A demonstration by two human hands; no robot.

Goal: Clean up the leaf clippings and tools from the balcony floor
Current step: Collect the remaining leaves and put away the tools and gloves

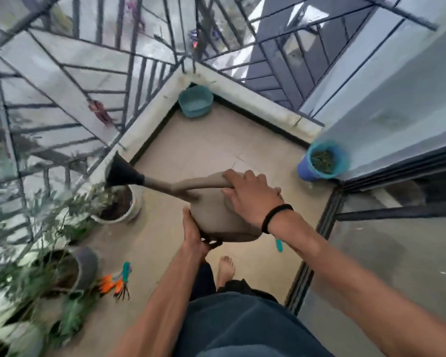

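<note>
Green and blurred at far left of the watering can (pixel 216 210): potted plants (pixel 44 256) ranged along the railing (pixel 62 68), presumably for light. Below-left of the can, orange and teal hand tools (pixel 119 279) lying on the balcony floor (pixel 204 140) beside a grey pot (pixel 85 266), not yet gathered. Black rose (pixel 119 172) up-left of the can's body, poised over a white pot (pixel 124 202), as if for pouring, though no water visible. Under the can's base, left hand (pixel 193 233) cupped, fingers curled against the underside, likely taking the weight. On top of the can, right hand (pixel 250 194) wrapped round the handle, fingers closed on it, steering the tilt. Just below that wrist, a small teal item (pixel 279 245), unclear. Beyond the can, a teal basin (pixel 195 101) in the corner. Right of the can, a blue bucket (pixel 322 161) by the door track, holding dark green clippings (pixel 322 158), probably the collection point.
</note>
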